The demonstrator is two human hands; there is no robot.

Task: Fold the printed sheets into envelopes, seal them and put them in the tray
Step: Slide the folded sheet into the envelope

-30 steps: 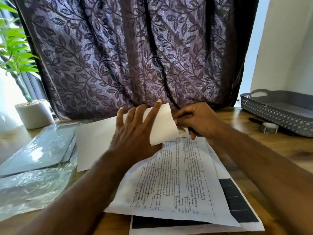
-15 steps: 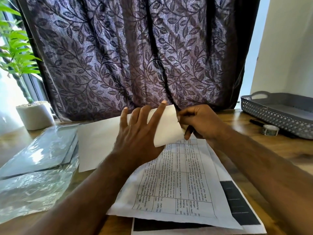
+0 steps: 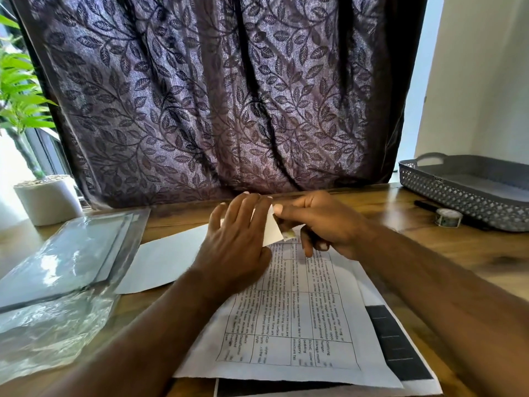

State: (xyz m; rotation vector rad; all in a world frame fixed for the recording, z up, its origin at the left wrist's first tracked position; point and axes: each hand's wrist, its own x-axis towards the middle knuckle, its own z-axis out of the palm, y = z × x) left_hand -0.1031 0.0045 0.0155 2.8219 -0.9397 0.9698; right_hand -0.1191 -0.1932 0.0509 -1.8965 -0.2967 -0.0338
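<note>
A white envelope lies on the wooden table, its right end lifted. My left hand lies flat on it with fingers spread, pressing it down. My right hand pinches the raised flap at its right edge between thumb and fingers. A printed sheet with a table of text lies in front of me, on top of another sheet with black bars. The grey perforated tray stands at the far right.
A tape roll and a black pen lie before the tray. Clear plastic sleeves cover the left of the table. A potted plant stands at the far left. A dark leaf-patterned curtain hangs behind.
The view has shifted so the hands sit lower. My right hand has pulled the flap's edge inward toward my left fingers; less of the flap shows.
</note>
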